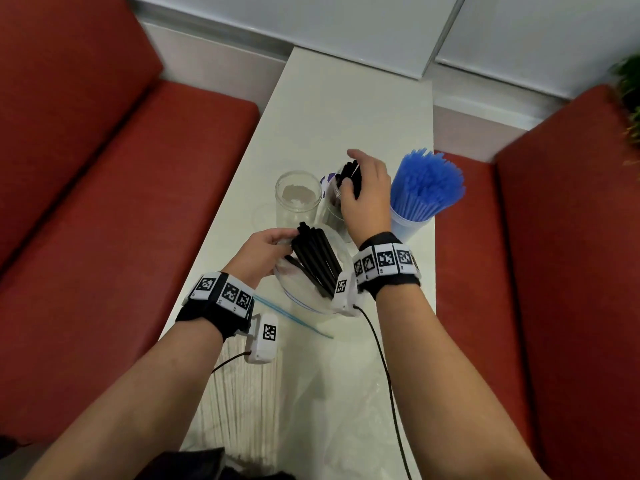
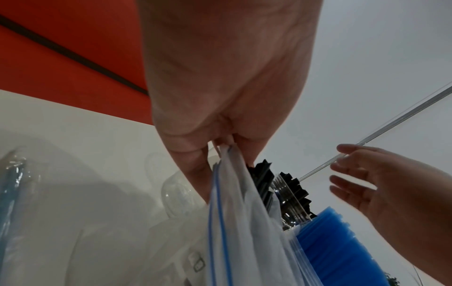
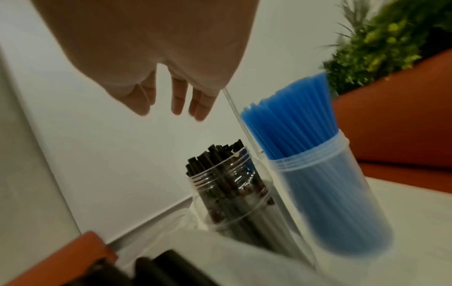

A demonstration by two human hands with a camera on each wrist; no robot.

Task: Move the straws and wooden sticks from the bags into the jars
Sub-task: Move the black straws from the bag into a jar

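My left hand pinches the zip edge of a clear bag that holds a bundle of black straws. The left wrist view shows that pinch on the bag close up. My right hand hovers over a clear jar with black straws standing in it. In the right wrist view its fingers are straight and spread above the jar, holding nothing. An empty clear jar stands to the left.
A frosted jar packed with blue straws stands at the right table edge. A bag of pale sticks lies near me under my left forearm, beside an empty zip bag. Red bench seats flank the narrow white table.
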